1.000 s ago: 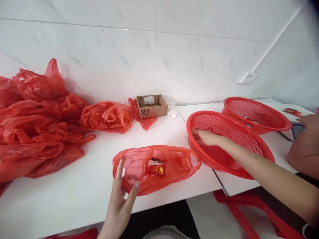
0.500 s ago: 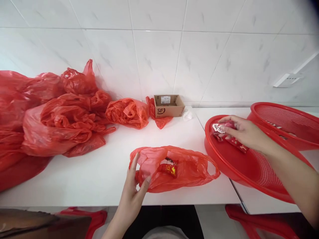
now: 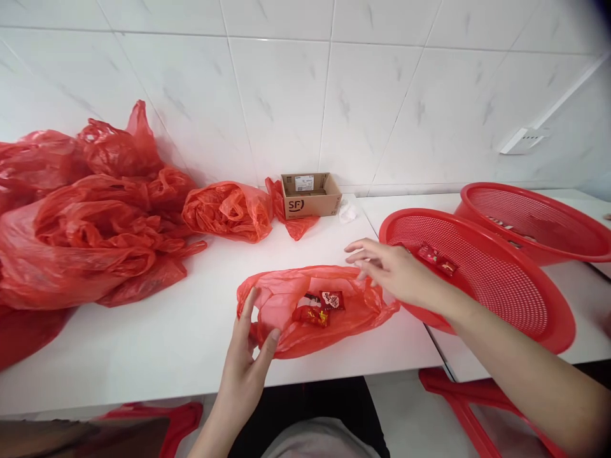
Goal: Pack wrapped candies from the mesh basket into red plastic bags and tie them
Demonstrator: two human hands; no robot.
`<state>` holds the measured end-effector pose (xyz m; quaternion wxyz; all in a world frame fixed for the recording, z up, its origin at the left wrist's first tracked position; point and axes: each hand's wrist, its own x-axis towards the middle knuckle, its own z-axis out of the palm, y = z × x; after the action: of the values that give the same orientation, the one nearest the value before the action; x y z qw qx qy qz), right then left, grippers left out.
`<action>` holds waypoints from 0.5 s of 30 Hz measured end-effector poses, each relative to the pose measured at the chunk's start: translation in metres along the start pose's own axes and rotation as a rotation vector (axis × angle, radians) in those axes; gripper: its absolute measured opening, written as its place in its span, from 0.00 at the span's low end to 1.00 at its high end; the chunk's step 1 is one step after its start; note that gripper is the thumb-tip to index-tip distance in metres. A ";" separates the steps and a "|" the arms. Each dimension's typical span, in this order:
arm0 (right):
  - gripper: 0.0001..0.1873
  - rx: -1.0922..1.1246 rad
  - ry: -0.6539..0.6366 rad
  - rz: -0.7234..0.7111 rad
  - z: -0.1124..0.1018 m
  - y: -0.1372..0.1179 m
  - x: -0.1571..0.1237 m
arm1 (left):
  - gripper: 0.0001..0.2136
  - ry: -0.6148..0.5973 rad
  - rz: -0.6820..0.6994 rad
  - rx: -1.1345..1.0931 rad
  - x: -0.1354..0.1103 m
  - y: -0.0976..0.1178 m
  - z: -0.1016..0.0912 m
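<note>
A red plastic bag (image 3: pixel 344 331) lies on the white table with its mouth open upward. At its left end my left hand (image 3: pixel 245 350) grips the rim, thumb and fingers apart with the film between them. Inside the bag are a dark red snack packet with white print (image 3: pixel 331 300) and a red-and-gold packet (image 3: pixel 312 316); a dark piece shows behind them. Over the bag's right end hovers my right hand (image 3: pixel 386 264), fingers apart and holding nothing. Beside it, a red plastic basket (image 3: pixel 501 280) contains a few small red packets (image 3: pixel 436 257).
Red plastic bags (image 3: pixel 90 242) are heaped on the left, with a bundled one (image 3: pixel 229 213) beside them. Against the tiled wall stands a small cardboard box (image 3: pixel 312 203). A second red basket (image 3: pixel 548 219) is at the far right. Part of another person's hand shows at the right edge.
My right hand has moved left from the basket to above the bag and let go of the packet, which now lies in the bag. My left hand stays on the rim. The view has shifted slightly.
</note>
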<state>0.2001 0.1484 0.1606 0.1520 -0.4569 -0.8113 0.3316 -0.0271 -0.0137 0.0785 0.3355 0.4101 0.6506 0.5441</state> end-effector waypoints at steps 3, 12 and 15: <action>0.16 -0.087 0.157 0.039 -0.037 0.020 0.005 | 0.32 -0.019 0.024 0.009 0.002 0.000 0.001; 0.45 -0.513 0.020 0.486 -0.083 0.173 0.036 | 0.32 0.002 0.029 0.046 0.002 0.003 0.003; 0.34 -0.552 -0.007 0.425 -0.063 0.194 0.037 | 0.32 0.031 -0.009 0.034 0.002 0.002 0.002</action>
<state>0.3393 0.2748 0.0730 -0.0525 -0.6382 -0.7577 0.1256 -0.0255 -0.0112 0.0800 0.3209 0.4043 0.6667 0.5377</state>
